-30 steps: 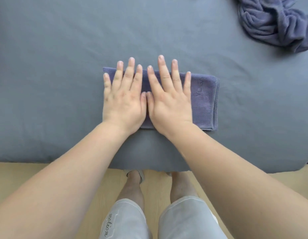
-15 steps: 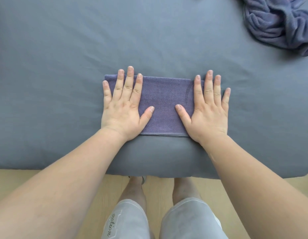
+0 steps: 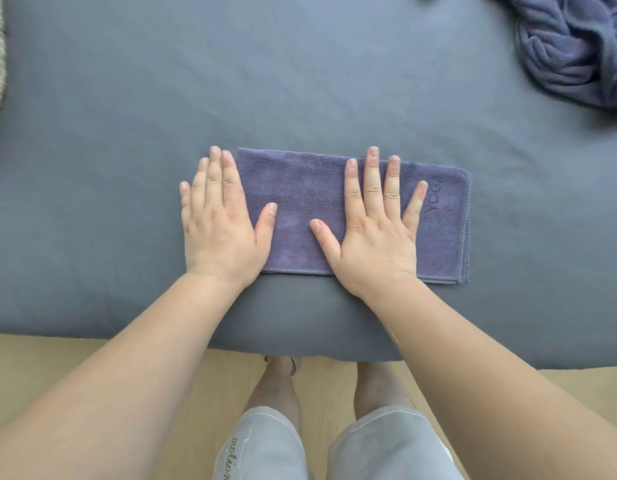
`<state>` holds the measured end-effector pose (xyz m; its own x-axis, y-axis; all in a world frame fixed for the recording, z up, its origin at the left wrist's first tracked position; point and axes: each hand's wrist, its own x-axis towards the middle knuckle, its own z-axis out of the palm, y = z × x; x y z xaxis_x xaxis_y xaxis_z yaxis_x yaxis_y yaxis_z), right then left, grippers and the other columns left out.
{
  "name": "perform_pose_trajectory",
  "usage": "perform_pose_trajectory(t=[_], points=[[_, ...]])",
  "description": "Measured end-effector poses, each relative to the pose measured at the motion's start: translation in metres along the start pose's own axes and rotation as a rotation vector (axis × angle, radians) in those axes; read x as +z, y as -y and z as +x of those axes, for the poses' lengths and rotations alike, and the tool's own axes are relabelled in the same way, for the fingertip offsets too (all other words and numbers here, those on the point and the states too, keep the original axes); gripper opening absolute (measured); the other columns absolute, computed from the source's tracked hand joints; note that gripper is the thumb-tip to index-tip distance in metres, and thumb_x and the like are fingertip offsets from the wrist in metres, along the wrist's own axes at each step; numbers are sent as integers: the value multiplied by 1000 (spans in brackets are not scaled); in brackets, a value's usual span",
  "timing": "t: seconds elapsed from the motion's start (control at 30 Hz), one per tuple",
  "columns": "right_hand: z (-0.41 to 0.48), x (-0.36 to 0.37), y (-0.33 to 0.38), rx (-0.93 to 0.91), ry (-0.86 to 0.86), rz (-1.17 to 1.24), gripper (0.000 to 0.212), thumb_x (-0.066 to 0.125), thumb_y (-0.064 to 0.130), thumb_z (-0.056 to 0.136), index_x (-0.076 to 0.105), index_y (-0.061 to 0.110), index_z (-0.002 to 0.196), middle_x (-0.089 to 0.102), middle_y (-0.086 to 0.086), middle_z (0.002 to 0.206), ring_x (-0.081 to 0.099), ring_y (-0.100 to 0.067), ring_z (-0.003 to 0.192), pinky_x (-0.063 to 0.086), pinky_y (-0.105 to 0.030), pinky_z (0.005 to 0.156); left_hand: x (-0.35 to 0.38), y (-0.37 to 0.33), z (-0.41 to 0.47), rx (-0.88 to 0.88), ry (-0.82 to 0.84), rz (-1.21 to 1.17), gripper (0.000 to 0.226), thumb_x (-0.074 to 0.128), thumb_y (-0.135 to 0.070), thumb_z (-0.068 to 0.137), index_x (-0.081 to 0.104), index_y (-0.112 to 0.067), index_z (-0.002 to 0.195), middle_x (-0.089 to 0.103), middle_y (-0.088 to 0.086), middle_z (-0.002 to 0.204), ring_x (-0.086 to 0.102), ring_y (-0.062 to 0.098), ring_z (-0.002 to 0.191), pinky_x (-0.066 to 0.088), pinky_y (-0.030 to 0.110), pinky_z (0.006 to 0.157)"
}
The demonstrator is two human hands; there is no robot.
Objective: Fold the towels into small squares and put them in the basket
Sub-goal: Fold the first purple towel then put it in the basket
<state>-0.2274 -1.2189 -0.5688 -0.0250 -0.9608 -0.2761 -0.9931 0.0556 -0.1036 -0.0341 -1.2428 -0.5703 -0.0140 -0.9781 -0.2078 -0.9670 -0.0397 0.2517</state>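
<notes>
L hand (image 3: 219,230) & R hand (image 3: 373,233) flat, fingers straight, pressing folded towel (image 3: 300,209) on bed (image 3: 300,81).

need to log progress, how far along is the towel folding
Done: one purple towel lies folded into a long strip on the grey sheet. In hand: left hand and right hand press flat on it, fingers straight. Left: folding it down to a small square, the crumpled towel pile at far right, and the basket, which is not in view.
</notes>
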Motion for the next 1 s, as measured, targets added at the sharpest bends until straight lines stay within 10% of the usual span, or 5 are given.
perform_pose_trajectory(t=[0.17, 0.63, 1.0], points=[[2, 8, -2, 5, 14, -13, 90, 19, 76, 94, -3, 20, 161, -14, -6, 169, -16, -30, 154, -6, -65, 120, -13, 7, 17, -93, -129, -106, 64, 69, -56, 82, 58, -14, 130, 52, 7, 122, 46, 33, 113, 37, 43, 97], [5, 13, 2, 38, 47, -27, 90, 14, 76, 94, -9, 20, 160, -19, -7, 167, -21, -30, 153, -8, -63, 120, -38, -12, 51, -306, 117, -263, 33, 86, -36, 64, 62, -17, 75, 66, -2, 84, 62, 25, 88, 53, 38, 79], [8, 9, 1, 25, 120, -10, 90, 10, 77, 92, -12, 21, 160, -23, -6, 166, -26, -29, 152, -11, -63, 119, -55, -28, 27, -486, 74, -843, 34, 81, -20, 75, 68, -22, 107, 75, -1, 82, 74, 16, 79, 61, 45, 78]])
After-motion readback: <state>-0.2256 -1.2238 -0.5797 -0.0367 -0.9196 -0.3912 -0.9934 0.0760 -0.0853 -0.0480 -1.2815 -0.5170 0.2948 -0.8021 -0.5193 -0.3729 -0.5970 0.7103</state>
